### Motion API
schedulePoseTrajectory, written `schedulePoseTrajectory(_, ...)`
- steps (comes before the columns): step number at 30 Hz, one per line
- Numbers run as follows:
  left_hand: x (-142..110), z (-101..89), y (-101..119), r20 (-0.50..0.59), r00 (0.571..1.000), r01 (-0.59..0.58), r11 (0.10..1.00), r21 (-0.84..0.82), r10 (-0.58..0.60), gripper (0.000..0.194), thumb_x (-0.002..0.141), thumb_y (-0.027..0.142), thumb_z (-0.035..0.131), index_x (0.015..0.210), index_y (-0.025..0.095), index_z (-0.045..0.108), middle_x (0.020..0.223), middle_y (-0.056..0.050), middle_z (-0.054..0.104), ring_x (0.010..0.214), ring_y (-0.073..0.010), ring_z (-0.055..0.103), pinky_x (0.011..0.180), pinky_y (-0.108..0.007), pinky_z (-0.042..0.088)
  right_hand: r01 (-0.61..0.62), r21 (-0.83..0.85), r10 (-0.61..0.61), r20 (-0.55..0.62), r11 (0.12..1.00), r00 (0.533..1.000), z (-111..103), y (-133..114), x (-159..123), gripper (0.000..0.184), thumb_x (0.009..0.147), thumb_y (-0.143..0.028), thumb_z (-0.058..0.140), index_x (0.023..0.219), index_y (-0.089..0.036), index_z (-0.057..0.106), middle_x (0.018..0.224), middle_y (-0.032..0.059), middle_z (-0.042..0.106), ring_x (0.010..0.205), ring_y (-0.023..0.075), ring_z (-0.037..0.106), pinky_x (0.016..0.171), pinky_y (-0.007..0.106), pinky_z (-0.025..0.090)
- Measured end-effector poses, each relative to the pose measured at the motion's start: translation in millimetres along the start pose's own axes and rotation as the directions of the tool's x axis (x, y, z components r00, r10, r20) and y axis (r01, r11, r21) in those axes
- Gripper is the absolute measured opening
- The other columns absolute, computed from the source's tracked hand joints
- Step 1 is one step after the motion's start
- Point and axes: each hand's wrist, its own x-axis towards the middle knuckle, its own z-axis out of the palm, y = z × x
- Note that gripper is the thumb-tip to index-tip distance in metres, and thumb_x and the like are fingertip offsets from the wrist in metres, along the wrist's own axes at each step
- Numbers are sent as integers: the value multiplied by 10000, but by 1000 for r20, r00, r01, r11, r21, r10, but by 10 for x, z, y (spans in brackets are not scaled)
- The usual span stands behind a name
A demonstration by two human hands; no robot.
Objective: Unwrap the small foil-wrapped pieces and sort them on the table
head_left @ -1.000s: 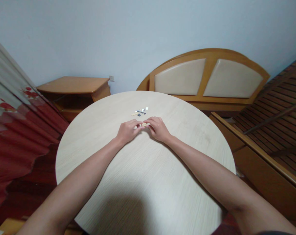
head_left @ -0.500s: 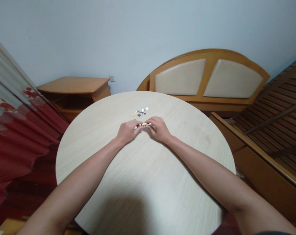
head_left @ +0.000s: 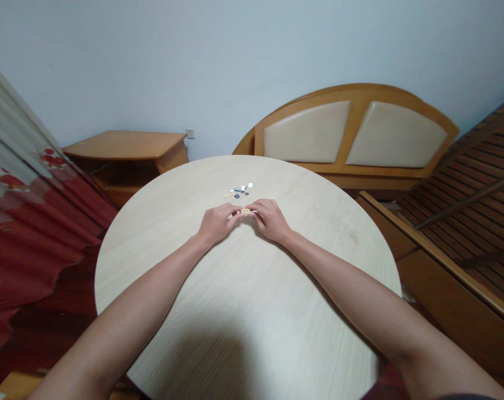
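Observation:
Both my hands meet at the middle of a round pale wooden table (head_left: 243,311). My left hand (head_left: 216,223) and my right hand (head_left: 269,218) have their fingers pinched together on one small tan piece (head_left: 245,211) held between them, just above the tabletop. Just beyond the fingertips lies a little cluster of small loose pieces (head_left: 238,190), tan, white, grey and dark. What the tan piece is, I cannot make out at this size.
A wooden bedside cabinet (head_left: 126,158) stands behind the table at the left. A padded wooden headboard (head_left: 347,133) leans against the blue wall. A slatted bed frame (head_left: 464,211) rises at the right. A red and white curtain (head_left: 22,222) hangs at the left.
Almost nothing has moved. My fingers have shifted slightly on the tan piece; both hands stay in the same spot.

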Motion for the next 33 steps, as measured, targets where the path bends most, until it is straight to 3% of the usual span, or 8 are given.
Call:
schedulePoseTrajectory(20,1,-22,34,25,1000,19,1000,-2,-18,192,972,321,620,1055,202,745,901,-33,765,795,-161,696,718,-259,485,43,24,-41,-82,999,996,-26,-77,2,120,964,-279,561,996,-202,648,967,87,704,940,248,625,852,394,414)
schedulePoseTrajectory(24,10,-28,57,34,998,49,999,8,-49,252,975,385,616,1076,194,746,949,-50,774,840,-179,710,751,-275,504,44,16,-43,-81,999,996,-25,-66,6,110,973,-272,557,992,-213,648,982,86,708,963,246,630,858,394,418)
schedulePoseTrajectory(33,29,-50,99,104,988,111,993,38,-115,260,1017,359,543,1077,210,747,1048,-51,777,941,-196,711,793,-283,512,76,30,-72,-117,997,991,-33,-83,15,134,967,-253,559,1040,-211,663,1022,93,705,990,245,633,872,395,437)
